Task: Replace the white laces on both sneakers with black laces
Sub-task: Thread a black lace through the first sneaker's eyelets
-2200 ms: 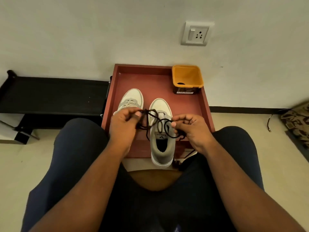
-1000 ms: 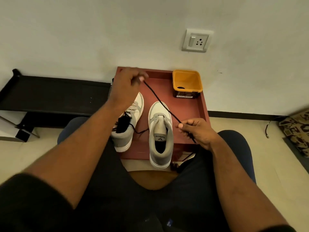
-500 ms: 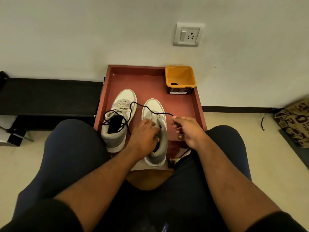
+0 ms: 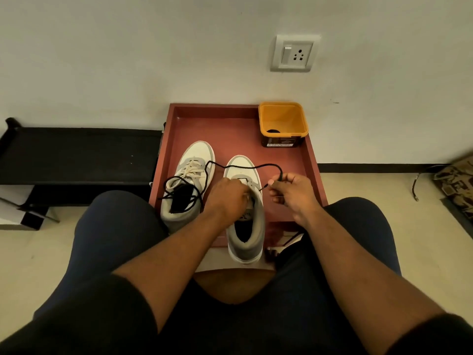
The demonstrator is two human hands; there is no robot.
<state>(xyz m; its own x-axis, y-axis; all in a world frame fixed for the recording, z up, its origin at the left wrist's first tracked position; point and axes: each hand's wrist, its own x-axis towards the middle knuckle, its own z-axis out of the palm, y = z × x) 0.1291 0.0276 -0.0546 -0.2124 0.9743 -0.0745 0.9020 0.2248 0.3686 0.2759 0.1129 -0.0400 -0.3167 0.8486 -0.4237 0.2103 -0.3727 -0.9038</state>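
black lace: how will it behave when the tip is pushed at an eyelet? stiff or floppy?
Likely floppy: the black lace sags in curves between the left sneaker and the right hand, and lies in loose loops. Probably buckles if pushed from far back, so pinching near the tip, as that hand does, looks sensible.

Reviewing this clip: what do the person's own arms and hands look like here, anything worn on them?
Both forearms are bare. The left hand and right hand show no gloves; no rings, watch or bands can be made out. Dark, near-black sleeves end around the elbows at the bottom corners. The legs are in dark navy trousers.
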